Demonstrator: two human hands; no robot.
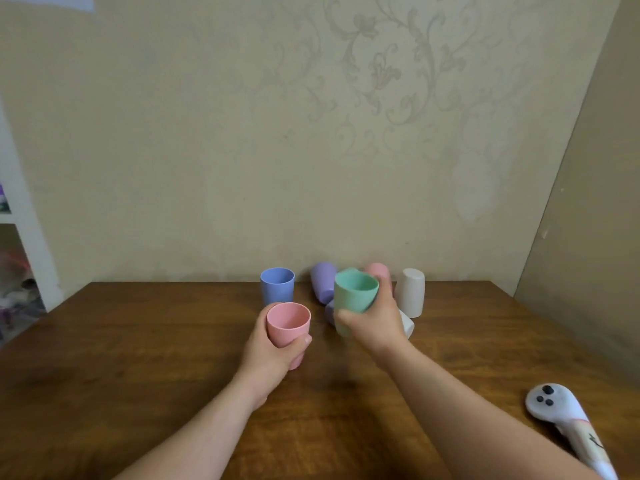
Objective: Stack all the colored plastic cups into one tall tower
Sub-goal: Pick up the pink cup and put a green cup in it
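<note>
My left hand (273, 351) grips a pink cup (288, 322), upright with its mouth up, near the table's middle. My right hand (375, 322) holds a green cup (355, 294) raised and tilted, just right of the pink one. Behind them a blue cup (277, 285) stands upright. A purple cup (323, 280) stands upside down, and another pink cup (379, 270) is partly hidden behind the green one. A white cup (410, 296) stands upside down at the right. Under my right hand lie a pale purple cup (329, 311), a pale green cup (343, 329) and a white one (407, 325), mostly hidden.
The cups sit on a brown wooden table (156, 358) against a patterned beige wall. A white handheld controller (557, 407) lies near the front right edge. A white shelf with cluttered items stands at the far left (14, 258).
</note>
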